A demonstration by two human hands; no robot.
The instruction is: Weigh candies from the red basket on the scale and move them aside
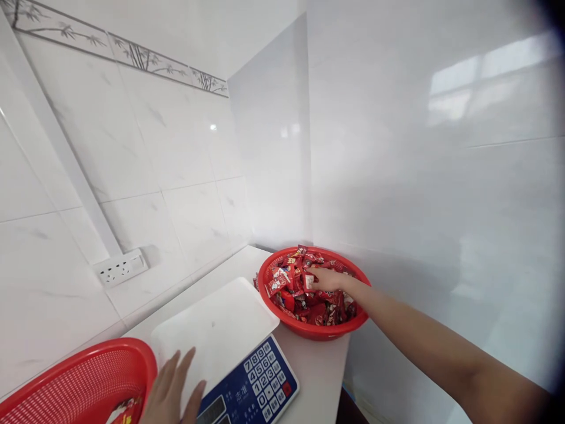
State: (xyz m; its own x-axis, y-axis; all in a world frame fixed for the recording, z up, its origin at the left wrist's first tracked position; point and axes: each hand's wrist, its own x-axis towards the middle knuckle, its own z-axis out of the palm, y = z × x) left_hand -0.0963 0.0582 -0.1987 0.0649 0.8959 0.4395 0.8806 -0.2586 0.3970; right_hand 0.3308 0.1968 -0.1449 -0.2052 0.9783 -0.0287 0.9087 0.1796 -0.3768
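Right hand (327, 279) outstretched in candy basket (315, 331), left hand (171, 390) flat.

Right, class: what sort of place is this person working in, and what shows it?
Likely a shop or home packing counter: white tiled wall with a socket strip, a weighing scale, and a red basket of wrapped sweets under the right hand.

The scale (258, 386) is taking up the middle of the tabletop (322, 371), its white platter (212, 330) lying open from above. The far basket (315, 331) is filling the corner, hemmed in by the tiled wall (132, 176) and the side panel (419, 176). The near basket (79, 377) is crowding the left edge. A bare strip is running behind the scale.
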